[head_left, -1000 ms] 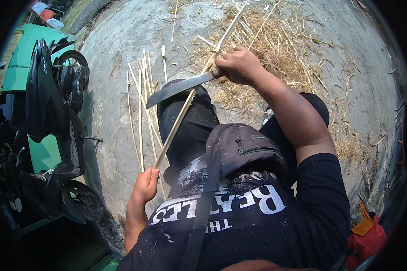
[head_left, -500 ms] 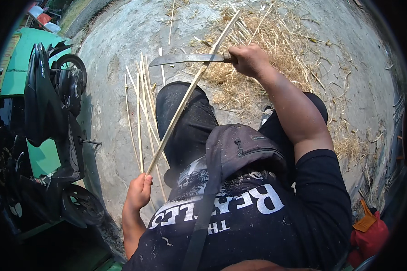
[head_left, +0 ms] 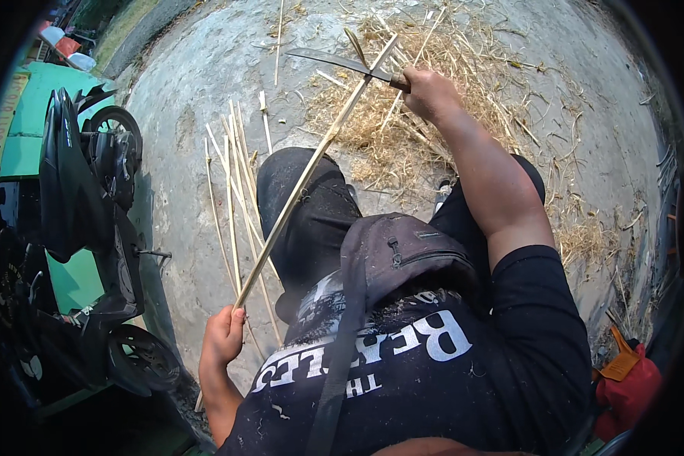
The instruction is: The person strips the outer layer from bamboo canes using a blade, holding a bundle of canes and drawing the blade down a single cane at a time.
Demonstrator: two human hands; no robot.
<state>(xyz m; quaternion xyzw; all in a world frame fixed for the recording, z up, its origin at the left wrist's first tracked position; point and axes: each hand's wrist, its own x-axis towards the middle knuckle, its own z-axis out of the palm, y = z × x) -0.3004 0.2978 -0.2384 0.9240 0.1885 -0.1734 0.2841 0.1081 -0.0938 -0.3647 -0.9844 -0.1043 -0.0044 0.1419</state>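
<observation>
A long, pale bamboo strip (head_left: 305,171) slants across my left thigh, its far end raised over the ground. My left hand (head_left: 222,334) is closed round its near end. In my right hand (head_left: 433,95) is the wooden handle of a machete (head_left: 327,59), whose blade points left. The blade crosses the strip close to its far end and touches it. From the strip at the blade rises a thin curled shaving (head_left: 355,47).
Several pale strips (head_left: 232,197) lie on the concrete left of my knee. A heap of shavings (head_left: 380,129) spreads ahead and to the right. A black motorbike (head_left: 91,205) stands at the left. At the lower right is a red bag (head_left: 623,387).
The machete has moved along the strip toward its far end, and a shaving now curls up at the blade. My left hand has shifted slightly nearer to me, still on the strip.
</observation>
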